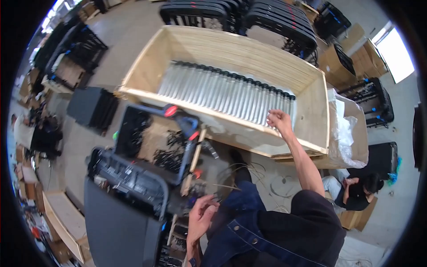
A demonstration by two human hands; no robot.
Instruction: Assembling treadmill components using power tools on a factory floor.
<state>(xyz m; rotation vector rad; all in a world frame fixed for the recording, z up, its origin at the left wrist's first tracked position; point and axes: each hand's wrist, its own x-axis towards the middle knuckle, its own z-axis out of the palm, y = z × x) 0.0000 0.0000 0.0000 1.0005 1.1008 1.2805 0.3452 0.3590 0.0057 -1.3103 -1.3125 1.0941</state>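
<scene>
A long open wooden crate [195, 107] stands in front of me. In it lies a row of clear tubes [213, 91] side by side, with black ends along the far side. Over the right end of the row is my right hand [279, 121], its fingers curled together close to the tubes' near ends. What they hold, if anything, cannot be made out. My left hand [202, 216] is low in front of my body, beside a dark framed assembly [129, 175]. Its fingers are bent and apart, with nothing seen in them.
Left of me, a blue-edged bin [149, 142] holds small black parts, with a red-and-black tool [182, 122] at its edge. Stacked black frames [280, 20] stand behind the crate. To the right are a plastic-lined carton [356, 133] and a seated person [358, 191]. Loose straps [253, 169] lie by my feet.
</scene>
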